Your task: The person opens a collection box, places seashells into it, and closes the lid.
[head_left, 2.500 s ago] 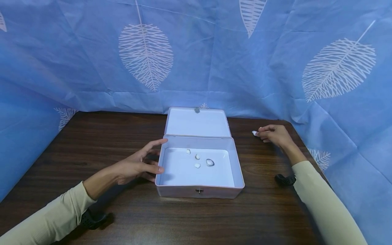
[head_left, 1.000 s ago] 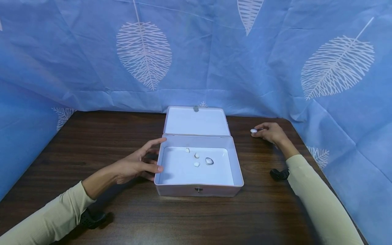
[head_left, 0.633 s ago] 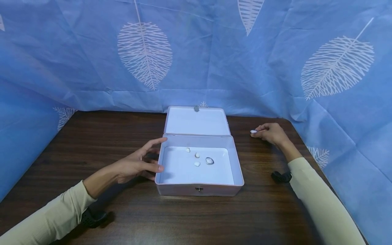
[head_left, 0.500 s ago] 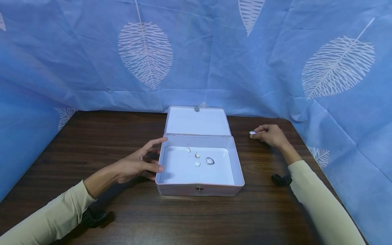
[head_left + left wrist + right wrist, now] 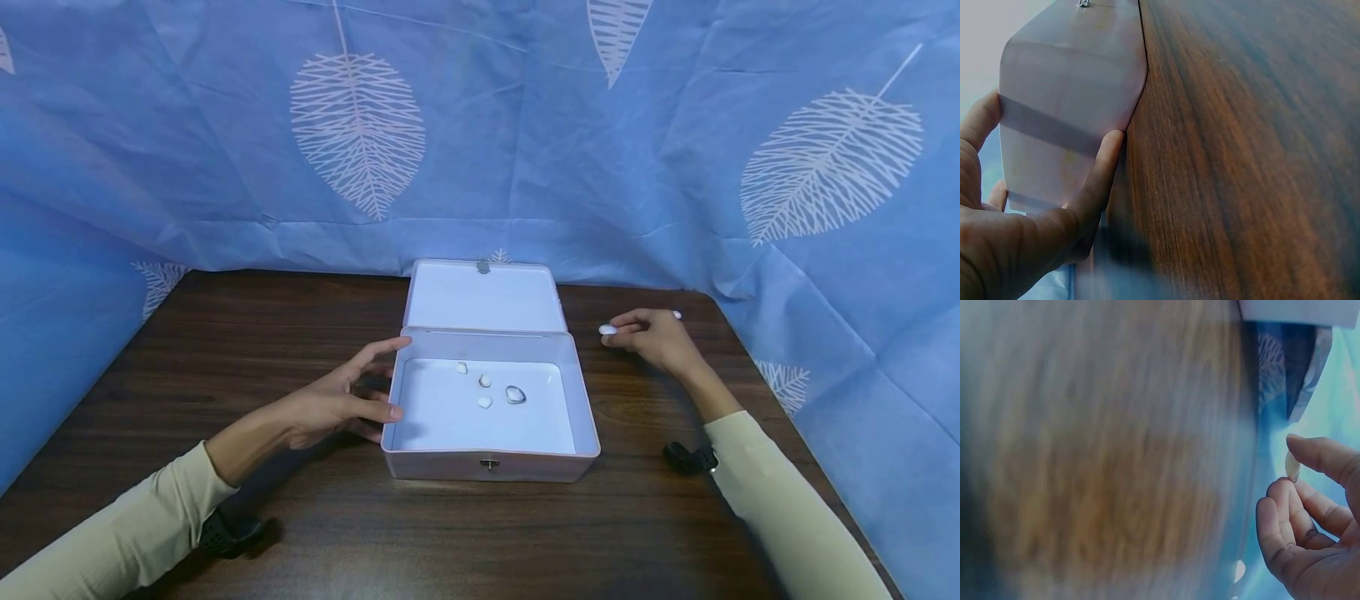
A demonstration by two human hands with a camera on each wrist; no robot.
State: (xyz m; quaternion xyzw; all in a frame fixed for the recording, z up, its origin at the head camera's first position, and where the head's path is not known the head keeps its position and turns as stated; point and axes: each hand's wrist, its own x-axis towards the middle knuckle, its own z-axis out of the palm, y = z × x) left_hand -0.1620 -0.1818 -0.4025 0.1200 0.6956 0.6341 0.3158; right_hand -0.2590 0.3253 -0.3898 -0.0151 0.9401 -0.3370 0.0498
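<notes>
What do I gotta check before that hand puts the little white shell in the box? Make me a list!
1. Lid open? Ok: the lid is folded back.
2. Box held? Ok: the left hand touches the left side of the box.
3. Shell gripped? Ok: the right hand pinches the white shell.
4. Shell over the box? Not ok: it's outside, to the right.
5. Space inside? Ok: four shells leave bare floor.
6. Shell uncracked? Cannot tell: too small.
</notes>
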